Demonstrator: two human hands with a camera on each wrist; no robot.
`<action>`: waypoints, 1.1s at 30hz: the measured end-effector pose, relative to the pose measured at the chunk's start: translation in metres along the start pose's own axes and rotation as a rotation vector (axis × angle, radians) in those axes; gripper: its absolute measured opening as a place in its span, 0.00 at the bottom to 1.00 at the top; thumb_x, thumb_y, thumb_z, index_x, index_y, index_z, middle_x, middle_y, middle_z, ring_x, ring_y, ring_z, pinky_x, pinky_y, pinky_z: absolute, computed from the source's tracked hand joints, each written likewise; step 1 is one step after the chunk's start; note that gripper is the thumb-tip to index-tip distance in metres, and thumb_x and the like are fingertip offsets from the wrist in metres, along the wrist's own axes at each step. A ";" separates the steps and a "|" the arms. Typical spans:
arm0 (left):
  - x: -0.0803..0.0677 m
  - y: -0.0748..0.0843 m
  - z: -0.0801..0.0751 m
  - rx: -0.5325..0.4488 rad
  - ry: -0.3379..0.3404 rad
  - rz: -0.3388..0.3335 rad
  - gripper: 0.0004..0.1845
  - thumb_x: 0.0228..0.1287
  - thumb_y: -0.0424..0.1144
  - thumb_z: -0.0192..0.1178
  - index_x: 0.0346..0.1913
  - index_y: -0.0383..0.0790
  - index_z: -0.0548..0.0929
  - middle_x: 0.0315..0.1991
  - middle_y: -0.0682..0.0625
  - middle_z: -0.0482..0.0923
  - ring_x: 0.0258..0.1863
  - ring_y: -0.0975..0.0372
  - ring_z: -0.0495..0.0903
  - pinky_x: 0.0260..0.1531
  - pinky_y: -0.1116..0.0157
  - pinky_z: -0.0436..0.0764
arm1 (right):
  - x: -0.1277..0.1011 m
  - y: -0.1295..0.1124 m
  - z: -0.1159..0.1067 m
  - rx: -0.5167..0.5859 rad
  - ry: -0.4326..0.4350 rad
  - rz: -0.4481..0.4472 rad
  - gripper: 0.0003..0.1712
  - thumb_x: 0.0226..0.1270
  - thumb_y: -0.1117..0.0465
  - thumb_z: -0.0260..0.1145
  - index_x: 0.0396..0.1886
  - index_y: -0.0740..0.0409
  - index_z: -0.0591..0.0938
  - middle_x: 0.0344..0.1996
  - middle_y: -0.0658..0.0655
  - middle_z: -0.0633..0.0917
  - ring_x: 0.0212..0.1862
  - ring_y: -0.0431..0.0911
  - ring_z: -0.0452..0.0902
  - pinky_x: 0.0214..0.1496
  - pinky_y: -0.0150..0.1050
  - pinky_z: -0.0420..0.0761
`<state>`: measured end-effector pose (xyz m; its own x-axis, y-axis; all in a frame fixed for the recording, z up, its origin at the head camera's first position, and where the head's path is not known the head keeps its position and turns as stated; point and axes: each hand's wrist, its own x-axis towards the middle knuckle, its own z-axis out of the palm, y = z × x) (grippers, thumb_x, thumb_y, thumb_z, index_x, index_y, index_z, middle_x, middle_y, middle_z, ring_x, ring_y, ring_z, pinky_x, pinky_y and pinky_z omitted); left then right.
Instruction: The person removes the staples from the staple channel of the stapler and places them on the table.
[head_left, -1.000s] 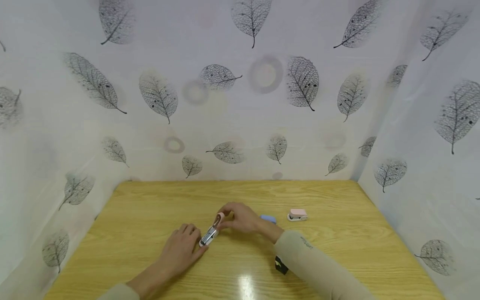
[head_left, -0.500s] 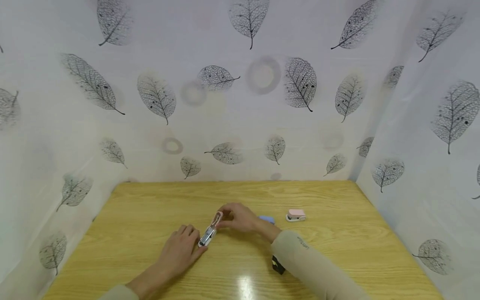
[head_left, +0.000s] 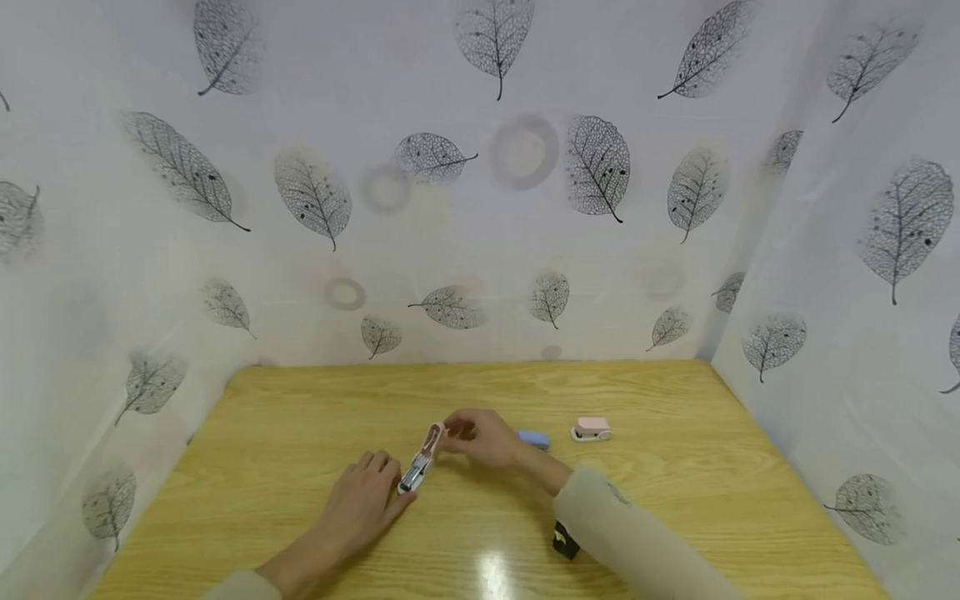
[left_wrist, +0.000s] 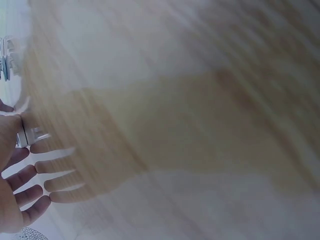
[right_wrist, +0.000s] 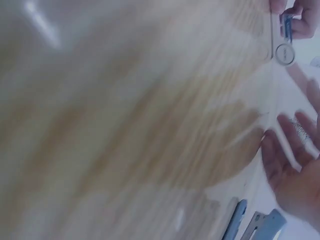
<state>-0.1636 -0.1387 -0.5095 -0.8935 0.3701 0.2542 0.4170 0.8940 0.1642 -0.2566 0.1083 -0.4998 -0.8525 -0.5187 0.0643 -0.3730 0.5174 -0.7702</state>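
On the wooden table [head_left: 675,500] lies a small stapler [head_left: 422,462], swung open: its metal base points toward me and its pink top tilts up at the far end. My left hand [head_left: 363,500] lies flat on the table with straight fingers touching the base's near end; the metal part [left_wrist: 31,135] shows by the fingers [left_wrist: 37,167] in the left wrist view. My right hand [head_left: 483,435] pinches the raised pink top between thumb and fingertips. The right wrist view is blurred and shows the right hand's fingers [right_wrist: 292,165] over the table.
A blue stapler [head_left: 534,439] lies just right of my right hand, and a pink one [head_left: 592,429] farther right. A black wrist strap [head_left: 564,542] sits under the right sleeve. Leaf-patterned sheets [head_left: 480,208] wall the table at the back and on both sides.
The right hand has tipped the pink top slightly more upright. The left hand has stayed on the base.
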 end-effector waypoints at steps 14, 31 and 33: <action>0.000 -0.003 0.002 0.024 0.016 0.010 0.16 0.66 0.55 0.71 0.38 0.48 0.80 0.37 0.54 0.79 0.36 0.64 0.75 0.37 0.64 0.79 | -0.018 -0.024 -0.003 0.257 0.112 0.165 0.14 0.72 0.55 0.73 0.46 0.62 0.90 0.37 0.61 0.92 0.34 0.50 0.89 0.34 0.37 0.87; 0.000 -0.001 0.002 0.035 0.011 0.012 0.17 0.67 0.55 0.71 0.36 0.48 0.78 0.36 0.54 0.78 0.35 0.64 0.74 0.34 0.65 0.76 | -0.020 -0.046 0.034 0.319 0.089 0.161 0.10 0.66 0.63 0.76 0.39 0.68 0.91 0.32 0.63 0.92 0.25 0.35 0.79 0.27 0.26 0.78; 0.000 -0.001 0.002 0.033 0.017 0.014 0.17 0.67 0.55 0.71 0.36 0.48 0.78 0.36 0.54 0.77 0.36 0.64 0.75 0.35 0.65 0.76 | -0.020 -0.049 0.037 0.309 0.087 0.166 0.09 0.65 0.63 0.76 0.38 0.68 0.91 0.32 0.62 0.92 0.25 0.35 0.78 0.26 0.26 0.77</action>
<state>-0.1647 -0.1393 -0.5117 -0.8847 0.3786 0.2720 0.4234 0.8967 0.1289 -0.2078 0.0682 -0.4865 -0.9253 -0.3777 -0.0343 -0.1097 0.3530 -0.9292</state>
